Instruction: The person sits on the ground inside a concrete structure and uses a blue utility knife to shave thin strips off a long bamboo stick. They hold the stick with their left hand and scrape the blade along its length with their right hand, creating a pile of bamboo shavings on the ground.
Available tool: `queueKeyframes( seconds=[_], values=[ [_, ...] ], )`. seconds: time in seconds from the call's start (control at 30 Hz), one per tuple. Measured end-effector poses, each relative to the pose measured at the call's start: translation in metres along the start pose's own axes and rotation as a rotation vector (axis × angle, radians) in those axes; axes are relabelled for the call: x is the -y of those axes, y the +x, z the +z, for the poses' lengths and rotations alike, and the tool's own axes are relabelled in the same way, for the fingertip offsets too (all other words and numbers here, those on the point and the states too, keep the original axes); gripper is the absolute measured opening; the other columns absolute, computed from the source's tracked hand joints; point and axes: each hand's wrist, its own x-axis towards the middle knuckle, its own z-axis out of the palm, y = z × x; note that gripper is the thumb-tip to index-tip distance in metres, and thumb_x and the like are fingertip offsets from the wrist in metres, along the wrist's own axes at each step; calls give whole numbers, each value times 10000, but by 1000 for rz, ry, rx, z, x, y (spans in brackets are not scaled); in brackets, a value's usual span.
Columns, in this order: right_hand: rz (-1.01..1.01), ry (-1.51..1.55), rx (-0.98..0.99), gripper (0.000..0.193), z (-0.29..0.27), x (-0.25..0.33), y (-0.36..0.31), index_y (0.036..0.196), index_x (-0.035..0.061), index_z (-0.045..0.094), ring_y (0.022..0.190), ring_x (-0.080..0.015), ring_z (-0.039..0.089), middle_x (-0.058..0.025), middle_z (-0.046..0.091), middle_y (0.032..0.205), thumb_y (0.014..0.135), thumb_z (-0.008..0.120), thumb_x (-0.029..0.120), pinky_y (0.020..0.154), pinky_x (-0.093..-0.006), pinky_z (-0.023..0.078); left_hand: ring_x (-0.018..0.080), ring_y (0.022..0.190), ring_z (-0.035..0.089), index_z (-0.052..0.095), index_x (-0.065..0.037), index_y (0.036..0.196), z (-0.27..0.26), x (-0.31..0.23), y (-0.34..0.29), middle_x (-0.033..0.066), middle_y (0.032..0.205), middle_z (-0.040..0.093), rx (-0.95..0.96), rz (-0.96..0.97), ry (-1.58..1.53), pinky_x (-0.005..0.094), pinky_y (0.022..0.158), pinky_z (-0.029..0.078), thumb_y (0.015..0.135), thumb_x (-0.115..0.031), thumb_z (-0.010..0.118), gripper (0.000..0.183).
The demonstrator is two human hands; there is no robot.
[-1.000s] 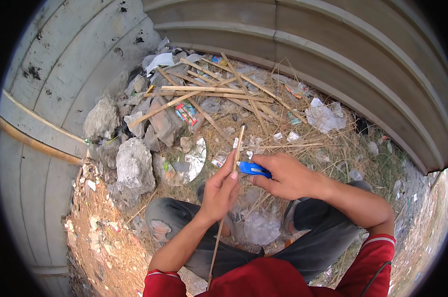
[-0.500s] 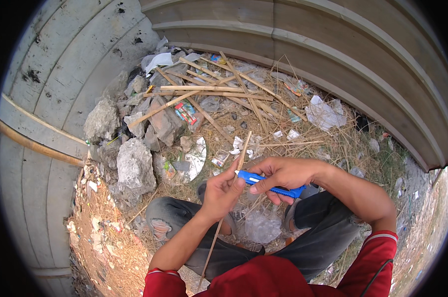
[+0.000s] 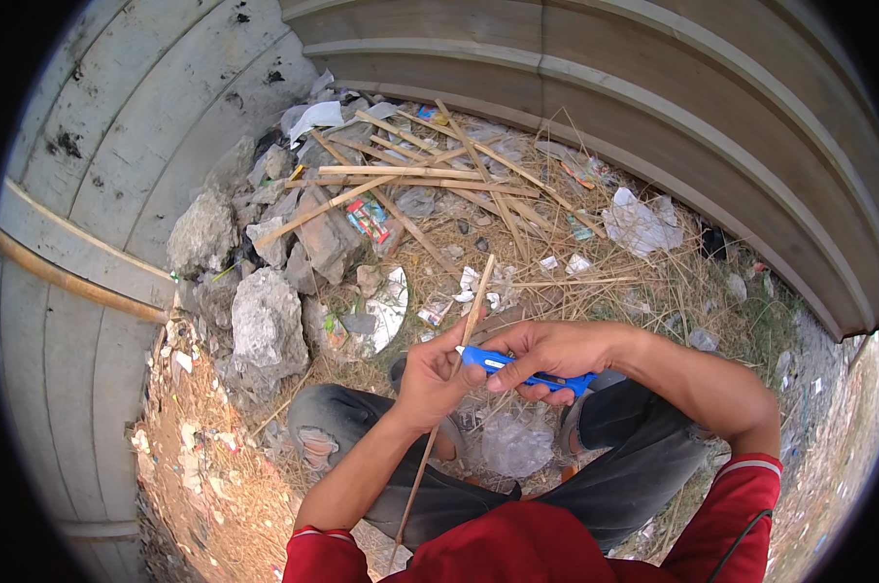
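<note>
My left hand (image 3: 432, 384) is closed around a thin wooden strip (image 3: 479, 296), which looks like split bamboo. The strip slants: its upper end rises above my fingers and its long lower part runs down between my legs. In my right hand (image 3: 556, 352) is a blue box cutter (image 3: 480, 360), gripped along its handle. Its pale tip meets the strip right beside my left thumb and fingers. How far the blade is out cannot be made out.
Beyond my feet lies a loose pile of wooden strips (image 3: 420, 175). Rough rocks (image 3: 268, 324) stand to the left, near a grey panel wall (image 3: 70, 282). A ribbed metal wall (image 3: 653, 126) curves behind. Clear plastic (image 3: 515, 444) lies between my legs, on ground strewn with dry grass and litter.
The box cutter and my right hand have shifted slightly left and down along the strip, closer to my left fingers. My left hand keeps its grip on the strip.
</note>
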Motion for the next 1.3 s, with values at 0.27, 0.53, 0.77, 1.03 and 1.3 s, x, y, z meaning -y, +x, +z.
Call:
queueKeyframes(
  seconds=[0.27,0.53,0.77,1.03,1.3],
  values=[
    [-133,20,-142,167,11,-11,13,1145,114,601,441,-65,452,15,478,624,1006,646,196,368,-246,353,90,1041,619,471,88,1441,-9,18,-1,90,1224,670,-150,6,38,241,925,491,965,-185,720,602],
    [-222,14,-281,315,17,-16,22,1300,93,577,436,-92,470,-11,509,647,1009,626,202,364,-265,369,65,904,632,551,80,1367,0,15,2,63,1040,717,-284,8,148,213,783,509,1017,-202,645,459],
    [-83,34,-50,331,-5,5,2,1293,82,582,443,-70,416,15,464,641,1003,638,232,386,-248,340,28,609,551,427,52,1472,0,-6,0,19,839,678,-112,-13,146,175,519,424,1017,-226,644,575],
    [-37,62,-102,251,1,5,-1,1168,79,631,436,-76,421,10,476,643,990,655,254,378,-254,344,31,854,616,467,62,1453,-3,15,1,48,1044,708,-83,19,63,167,691,475,1015,-204,650,544],
    [-120,-40,-411,327,22,-6,11,1292,108,646,439,-109,500,-28,542,649,981,657,207,381,-286,386,90,987,641,549,117,1349,-1,21,2,86,1111,706,-198,45,221,231,864,514,1027,-181,625,445]
  ],
)
